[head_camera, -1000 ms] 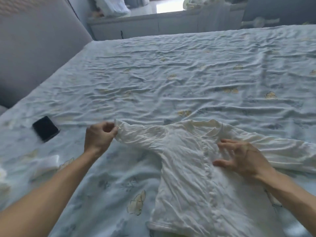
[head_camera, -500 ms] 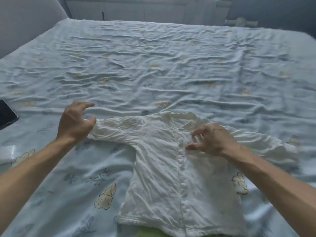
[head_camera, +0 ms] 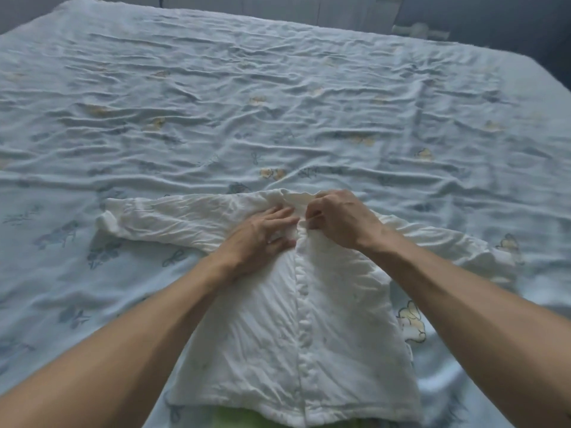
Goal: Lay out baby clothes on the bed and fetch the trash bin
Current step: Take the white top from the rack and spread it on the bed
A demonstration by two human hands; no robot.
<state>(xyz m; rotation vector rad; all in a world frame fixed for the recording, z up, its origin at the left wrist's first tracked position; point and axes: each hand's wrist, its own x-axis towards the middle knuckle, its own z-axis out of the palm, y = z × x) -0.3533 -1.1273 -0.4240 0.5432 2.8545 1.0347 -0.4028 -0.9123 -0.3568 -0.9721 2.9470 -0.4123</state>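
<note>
1. White shirt is lying flat on the bed, sleeves spread sideways.
2. Left hand is pressing its chest with straight fingers.
3. Right hand is pinching the front edge near the collar, fingers curled.

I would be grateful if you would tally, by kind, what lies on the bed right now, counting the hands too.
white baby shirt: 1
hands: 2 (left hand pressing flat on it, right hand pinching its front edge)
green item peeking out under the hem, kind unclear: 1
Total: 4
</note>
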